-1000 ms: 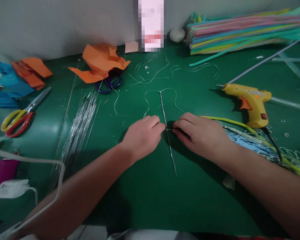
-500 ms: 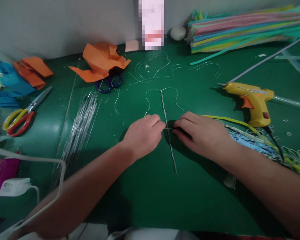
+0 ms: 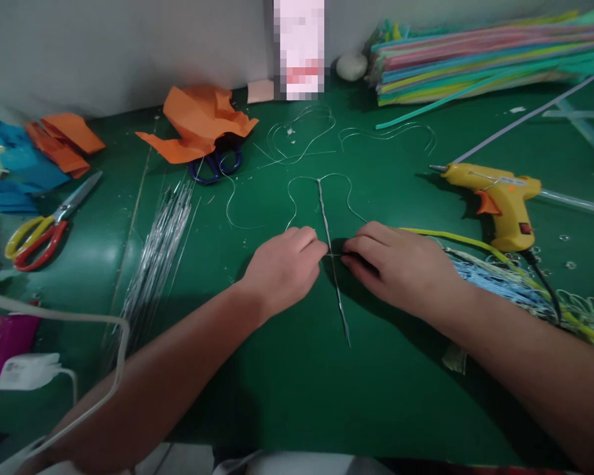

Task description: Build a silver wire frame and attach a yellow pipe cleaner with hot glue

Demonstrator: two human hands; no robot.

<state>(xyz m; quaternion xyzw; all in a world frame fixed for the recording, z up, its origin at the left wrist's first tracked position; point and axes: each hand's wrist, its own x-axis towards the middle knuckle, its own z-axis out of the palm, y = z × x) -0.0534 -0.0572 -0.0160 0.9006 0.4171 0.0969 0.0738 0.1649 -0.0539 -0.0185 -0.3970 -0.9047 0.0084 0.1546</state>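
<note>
Centre of frame: left hand (image 3: 283,267) and right hand (image 3: 396,267), fingertips pinched narrow on a thin cross wire at the twisted wire stem (image 3: 332,264) on green mat (image 3: 287,382).

Bare green mat (image 3: 297,389) on the near side of the wire stem (image 3: 337,297); wire bundle (image 3: 153,257) left, glue gun (image 3: 499,194) right.

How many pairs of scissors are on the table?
2. The yellow-and-red scissors lie at the left; the blue-handled scissors lie partly under the orange paper at the back. Others may be hidden under paper.
</note>
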